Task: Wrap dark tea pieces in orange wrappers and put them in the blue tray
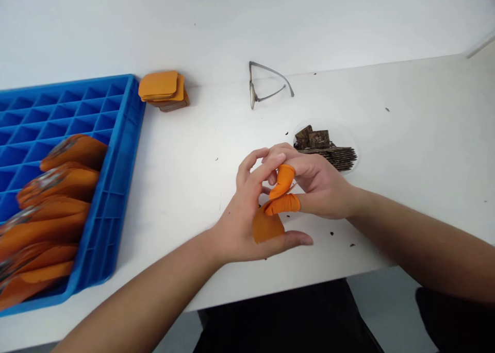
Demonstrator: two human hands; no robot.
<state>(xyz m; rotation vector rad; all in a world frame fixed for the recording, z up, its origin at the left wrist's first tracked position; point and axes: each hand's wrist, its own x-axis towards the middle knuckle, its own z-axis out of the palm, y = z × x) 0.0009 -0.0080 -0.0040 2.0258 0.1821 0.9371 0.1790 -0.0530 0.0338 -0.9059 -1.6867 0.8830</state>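
My right hand [323, 183] wears orange finger cots [284, 203] on its thumb and forefinger. Those two fingertips pinch a small orange paper packet [266, 228] with a rounded end. Behind the packet is my left hand [247, 208], its palm close to the paper. The left fingers are spread and curve toward the right hand's knuckles; the left thumb stretches out to the right. Just beyond the right hand, dark brown flaky squares [336, 156] stand in a row on a clear round dish [353, 136], with a few loose squares behind the row.
On the left, a blue divided crate [127, 152] holds several bundles of orange packets [73, 183]. A stack of orange packets [160, 87] sits beside its far corner. Eyeglasses [252, 87] lie near the wall. Dark crumbs dot the white table [174, 198].
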